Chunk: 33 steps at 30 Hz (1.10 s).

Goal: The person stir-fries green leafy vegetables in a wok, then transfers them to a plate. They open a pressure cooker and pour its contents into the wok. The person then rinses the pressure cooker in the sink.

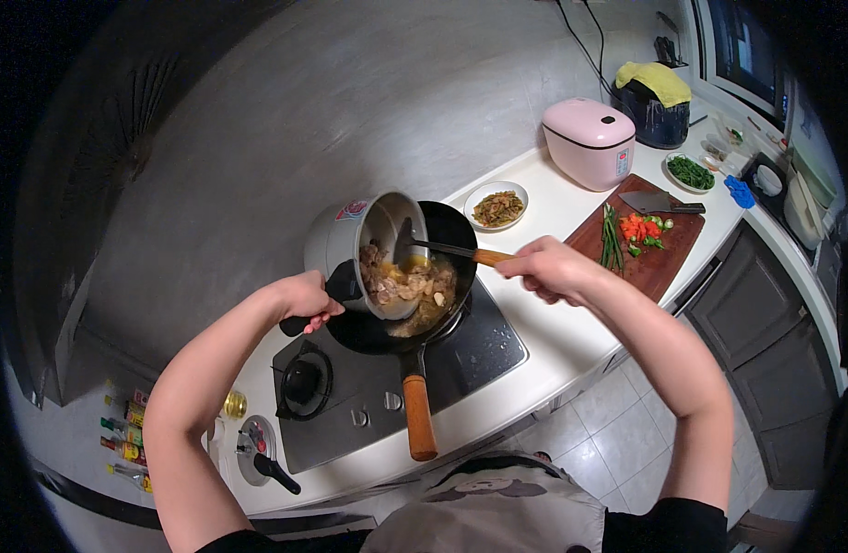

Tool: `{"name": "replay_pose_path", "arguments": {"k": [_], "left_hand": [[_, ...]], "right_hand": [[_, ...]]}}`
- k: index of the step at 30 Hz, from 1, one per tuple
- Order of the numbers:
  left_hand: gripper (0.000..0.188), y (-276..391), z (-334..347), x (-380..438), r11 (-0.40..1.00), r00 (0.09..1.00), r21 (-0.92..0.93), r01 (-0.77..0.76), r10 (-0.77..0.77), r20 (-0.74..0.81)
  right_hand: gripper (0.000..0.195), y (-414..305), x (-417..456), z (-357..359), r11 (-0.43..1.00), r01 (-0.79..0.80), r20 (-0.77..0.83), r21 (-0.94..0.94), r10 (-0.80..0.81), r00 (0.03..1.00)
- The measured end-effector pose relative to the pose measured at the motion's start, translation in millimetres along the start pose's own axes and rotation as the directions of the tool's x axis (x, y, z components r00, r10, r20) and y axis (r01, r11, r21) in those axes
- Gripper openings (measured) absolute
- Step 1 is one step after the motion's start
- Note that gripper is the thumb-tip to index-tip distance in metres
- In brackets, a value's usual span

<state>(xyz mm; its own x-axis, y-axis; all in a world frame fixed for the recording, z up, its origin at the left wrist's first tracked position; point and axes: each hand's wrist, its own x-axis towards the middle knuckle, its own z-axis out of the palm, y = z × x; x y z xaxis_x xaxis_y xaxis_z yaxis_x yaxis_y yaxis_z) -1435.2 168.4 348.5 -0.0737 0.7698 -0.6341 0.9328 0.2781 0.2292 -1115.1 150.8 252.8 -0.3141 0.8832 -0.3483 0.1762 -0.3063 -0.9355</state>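
Note:
My left hand [309,303] grips the black handle of a metal pressure cooker pot [335,238], which is tipped over a black wok [458,231]. Chunks of meat in yellowish broth [413,287] lie in the pot's mouth and in the wok below it. In my right hand [549,268] is a spatula [458,249] with a wooden grip; its dark head reaches inside the tilted pot. The wok rests on the gas hob [489,345], its wooden handle [419,418] pointing towards me.
A plate of cooked food [497,207] stands beside the wok. Farther right, a cutting board [648,256] carries a cleaver [655,202] and chopped peppers [643,228]. Behind it are a pink rice cooker [589,142] and a plate of greens [690,173]. At left lie a pressure cooker lid [258,449] and several bottles [125,449].

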Motion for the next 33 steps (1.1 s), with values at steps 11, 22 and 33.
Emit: {"name": "replay_pose_path", "arguments": {"k": [11, 22, 33], "left_hand": [[0.024, 9, -1, -3, 0.971, 0.994, 0.238, -0.020, 0.046, -0.103], [0.024, 18, 9, -1, 0.881, 0.963, 0.468, 0.067, 0.066, -0.262], [0.022, 17, 5, -8, 0.907, 0.967, 0.418, 0.060, 0.052, -0.251]], "right_hand": [[0.027, -21, 65, 45, 0.952, 0.013, 0.239, 0.307, -0.090, 0.967], [0.029, -32, 87, 76, 0.987, 0.052, 0.122, 0.153, -0.071, 0.990], [0.039, -16, 32, 35, 0.995, 0.044, 0.117, -0.092, -0.033, 0.993]]}}
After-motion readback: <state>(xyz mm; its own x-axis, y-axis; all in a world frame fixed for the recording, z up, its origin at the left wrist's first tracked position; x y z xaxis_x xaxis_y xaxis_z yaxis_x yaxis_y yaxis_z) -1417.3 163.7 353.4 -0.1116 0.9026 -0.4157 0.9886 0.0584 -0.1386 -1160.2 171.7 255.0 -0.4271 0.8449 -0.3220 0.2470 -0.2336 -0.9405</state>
